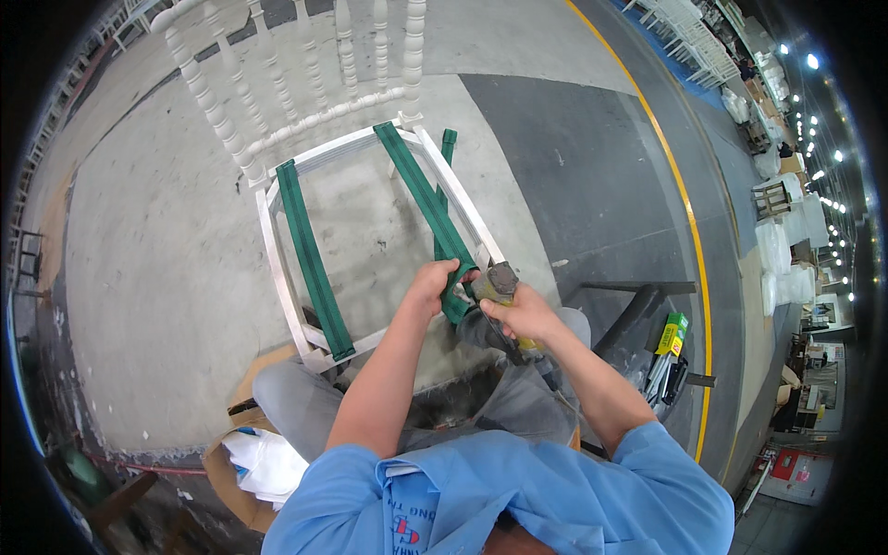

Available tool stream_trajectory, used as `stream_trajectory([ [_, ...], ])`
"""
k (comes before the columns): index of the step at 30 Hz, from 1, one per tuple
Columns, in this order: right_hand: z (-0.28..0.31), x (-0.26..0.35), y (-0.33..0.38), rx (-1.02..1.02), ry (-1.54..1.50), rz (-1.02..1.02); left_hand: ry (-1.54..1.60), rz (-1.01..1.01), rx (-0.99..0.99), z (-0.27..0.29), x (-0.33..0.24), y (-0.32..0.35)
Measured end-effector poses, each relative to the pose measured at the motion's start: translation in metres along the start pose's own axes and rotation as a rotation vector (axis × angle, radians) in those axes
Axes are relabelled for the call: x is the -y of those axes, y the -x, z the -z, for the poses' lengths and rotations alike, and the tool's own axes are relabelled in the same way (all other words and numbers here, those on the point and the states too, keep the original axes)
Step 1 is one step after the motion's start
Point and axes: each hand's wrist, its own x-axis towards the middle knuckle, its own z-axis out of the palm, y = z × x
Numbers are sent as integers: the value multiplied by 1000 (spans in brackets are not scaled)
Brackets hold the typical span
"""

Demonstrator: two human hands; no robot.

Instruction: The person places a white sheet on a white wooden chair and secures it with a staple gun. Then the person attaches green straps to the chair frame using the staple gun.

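Blue-sleeved arms are reaching down from the seated person to a white chair frame (277, 242) lying on the concrete floor (157, 277), its turned spindles pointing away. Across its open seat two green webbing straps are running, and the left hand (433, 282) is closing tight around the end of the right-hand strap (427, 199), pulling it over the near rail. Pressing a staple gun (500, 287) there, the right hand (525, 314) is wrapping fully round its grip; fastening seems underway, needing steady tension.

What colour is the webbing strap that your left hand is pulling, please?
Dark green strap, seen best in the head view.
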Motion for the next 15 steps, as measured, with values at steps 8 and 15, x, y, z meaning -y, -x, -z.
stream_trajectory([
  [8, 45, 7, 55, -129, -204, 105, -164, -26, 133, 2, 1, 10],
  [15, 162, -70, 182, -611, -494, 93, -505, -311, 0, -7, 55, 35],
])
